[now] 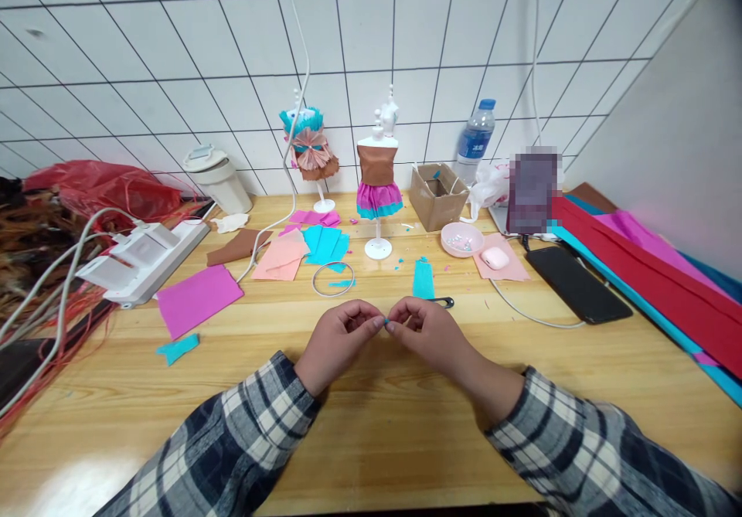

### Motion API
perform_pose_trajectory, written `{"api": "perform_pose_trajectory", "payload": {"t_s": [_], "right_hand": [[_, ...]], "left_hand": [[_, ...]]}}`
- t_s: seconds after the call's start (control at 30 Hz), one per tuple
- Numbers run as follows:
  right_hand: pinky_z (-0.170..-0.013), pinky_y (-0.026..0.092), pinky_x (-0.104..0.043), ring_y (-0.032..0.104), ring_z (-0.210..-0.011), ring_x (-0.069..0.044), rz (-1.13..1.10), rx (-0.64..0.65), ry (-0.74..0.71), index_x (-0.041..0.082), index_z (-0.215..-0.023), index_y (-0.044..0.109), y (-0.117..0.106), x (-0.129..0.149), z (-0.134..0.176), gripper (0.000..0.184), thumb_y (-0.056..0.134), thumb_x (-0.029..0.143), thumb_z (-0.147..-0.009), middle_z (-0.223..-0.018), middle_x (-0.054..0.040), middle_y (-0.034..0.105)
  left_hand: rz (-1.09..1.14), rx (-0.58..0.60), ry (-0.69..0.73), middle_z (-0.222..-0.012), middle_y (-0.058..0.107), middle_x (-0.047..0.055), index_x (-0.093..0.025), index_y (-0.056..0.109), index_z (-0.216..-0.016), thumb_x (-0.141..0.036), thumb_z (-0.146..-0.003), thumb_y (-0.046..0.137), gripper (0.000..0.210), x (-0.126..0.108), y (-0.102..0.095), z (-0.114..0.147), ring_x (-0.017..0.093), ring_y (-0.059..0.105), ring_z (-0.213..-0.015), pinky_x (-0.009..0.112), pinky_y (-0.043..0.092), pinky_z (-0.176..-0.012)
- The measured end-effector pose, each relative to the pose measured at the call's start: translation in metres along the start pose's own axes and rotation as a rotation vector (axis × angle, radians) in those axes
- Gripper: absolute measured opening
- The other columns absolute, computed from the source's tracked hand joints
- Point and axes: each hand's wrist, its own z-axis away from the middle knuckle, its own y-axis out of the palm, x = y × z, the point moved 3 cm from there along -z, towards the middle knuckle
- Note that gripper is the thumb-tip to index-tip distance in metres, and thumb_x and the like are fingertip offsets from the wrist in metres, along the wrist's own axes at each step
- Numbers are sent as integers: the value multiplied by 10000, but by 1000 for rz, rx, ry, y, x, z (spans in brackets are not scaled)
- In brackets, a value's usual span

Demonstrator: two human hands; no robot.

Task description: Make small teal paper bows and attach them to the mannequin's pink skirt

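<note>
Head view: a dressed stand [377, 165] is set on a pale wooden worktop [394, 447], its brown top and magenta skirt edged with a blue band.

Blue scrap [386, 322]: it is held directly in front of the dressed stand, toward the wearer; only a tiny bright speck is left uncovered by the fingertips, so its full shape and folds cannot be told.

Left hand [343, 343]: it is placed in front of the dressed stand and slightly to its left, thumb brought against the curled fingers; the grip is pinched on the scrap.

Right hand [430, 337]: it is placed to the front right of the dressed stand, mirrored, with fingers bent and thumb pressed in; its grip is pinched on the same scrap, the two sets of tips nearly meeting.

Sleeves: both forearms are angled inward toward the dressed stand, covered in plaid cuffs [272, 405].

Blue strip [423, 276]: it is laid flat to the front right of the dressed stand, just beyond the right hand, with a black-handled tool [445, 302] partly hidden beside it.

Ring [331, 294]: it is laid to the front left of the dressed stand, near blue pieces [325, 245].
</note>
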Motion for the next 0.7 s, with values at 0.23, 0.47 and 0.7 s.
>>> {"api": "perform_pose_trajectory", "payload": {"t_s": [0.23, 0.47, 0.7], "right_hand": [[-460, 318, -217, 397, -483, -80, -210, -1, 42, 189, -744, 569, -1, -2, -4, 178, 641, 351, -729, -593, 48, 506], [-417, 284, -195, 358, -452, -61, -280, 45, 63, 184, -771, 554, 1, -3, -4, 171, 635, 331, -737, -593, 58, 485], [-601, 420, -247, 523, -746, -135, 13, -42, -184, 202, -904, 649, -4, 7, 2, 161, 635, 234, -747, -950, -46, 628]], "left_hand": [[-16, 14, 35, -767, 594, 9, -155, 634, -949, -404, -748, 677, 323, 2, -1, -2, 138, 550, -705, 253, 444, -652], [-159, 19, 137, -709, 595, 22, -158, 659, -710, -336, -798, 636, 200, 1, -1, -1, 148, 542, -702, 260, 434, -659], [-247, 42, 208, -713, 612, 38, -161, 660, -682, -310, -789, 649, 184, 0, 0, 2, 157, 563, -708, 260, 447, -659]]}}
